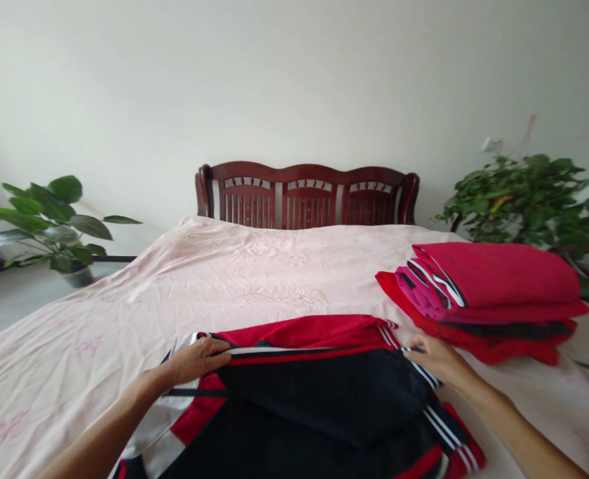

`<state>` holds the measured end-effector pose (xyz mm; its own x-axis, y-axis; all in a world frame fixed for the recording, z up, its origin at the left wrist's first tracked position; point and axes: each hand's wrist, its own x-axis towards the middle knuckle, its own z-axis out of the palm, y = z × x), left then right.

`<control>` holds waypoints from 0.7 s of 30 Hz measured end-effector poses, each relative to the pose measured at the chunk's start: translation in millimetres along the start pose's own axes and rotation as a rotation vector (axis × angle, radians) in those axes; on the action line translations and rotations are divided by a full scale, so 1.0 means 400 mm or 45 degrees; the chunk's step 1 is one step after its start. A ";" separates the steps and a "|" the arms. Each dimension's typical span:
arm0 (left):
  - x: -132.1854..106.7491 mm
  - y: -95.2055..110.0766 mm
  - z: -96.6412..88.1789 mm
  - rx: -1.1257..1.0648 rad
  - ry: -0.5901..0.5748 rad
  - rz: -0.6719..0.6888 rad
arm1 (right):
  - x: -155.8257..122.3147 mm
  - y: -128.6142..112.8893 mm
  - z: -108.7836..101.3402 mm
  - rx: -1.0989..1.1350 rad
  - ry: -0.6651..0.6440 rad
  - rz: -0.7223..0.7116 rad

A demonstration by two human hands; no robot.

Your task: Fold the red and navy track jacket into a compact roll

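A navy, red and white track jacket [324, 392] lies spread across the near part of the bed, partly cut off by the lower edge of the view. At its upper left, my left hand [201, 359] is closed on the fabric where red, white and navy bands meet. My right hand [436, 359] pinches the striped ribbed edge at the upper right. Between the two hands runs a fairly straight fold, with a red strip of the jacket beyond it. White stripes also show on the ribbing at the lower right.
Right of my right hand, a stack of folded red and pink clothes [504, 279] rests on the pale pink bedsheet [264, 266]. A dark wooden headboard [309, 176] stands at the far end. Potted plants flank the bed, one left [54, 226] and one right [518, 199].
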<state>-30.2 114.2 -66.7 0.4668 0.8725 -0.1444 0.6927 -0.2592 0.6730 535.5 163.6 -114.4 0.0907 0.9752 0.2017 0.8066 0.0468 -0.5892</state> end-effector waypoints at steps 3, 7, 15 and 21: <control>0.006 -0.011 -0.001 0.007 0.067 -0.015 | 0.022 -0.061 -0.044 0.193 0.017 -0.043; 0.013 -0.034 -0.002 0.027 0.173 -0.094 | 0.089 -0.118 -0.087 0.310 0.367 -0.071; 0.052 -0.072 0.026 0.180 0.456 -0.314 | 0.210 -0.058 0.071 0.111 0.326 -0.031; 0.064 -0.075 0.039 0.165 0.579 -0.438 | 0.248 -0.053 0.051 0.009 0.432 -0.105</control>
<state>-30.7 137.8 -101.9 -0.0598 0.9982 0.0065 0.8376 0.0466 0.5444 515.4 263.6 -97.9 0.2154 0.8409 0.4965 0.8154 0.1249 -0.5653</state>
